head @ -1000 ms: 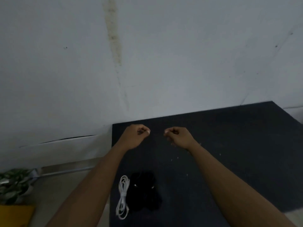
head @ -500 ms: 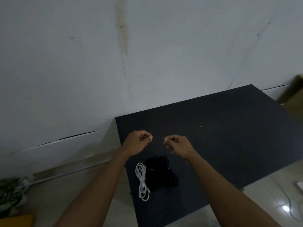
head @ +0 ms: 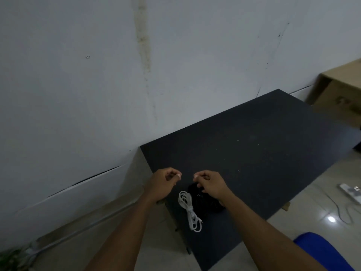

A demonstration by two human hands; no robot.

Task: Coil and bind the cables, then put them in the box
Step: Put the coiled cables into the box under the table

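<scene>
On table [head: 254, 153]: coiled cable [head: 190, 211], cable pile [head: 212, 203] just right of it; box [head: 338, 94] beyond table's right end.

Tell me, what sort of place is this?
Likely a plain, dimly lit room in a home or small office: a stained bare wall, a black table pushed against it, and a glossy tiled floor with a power strip lying on it.
</scene>
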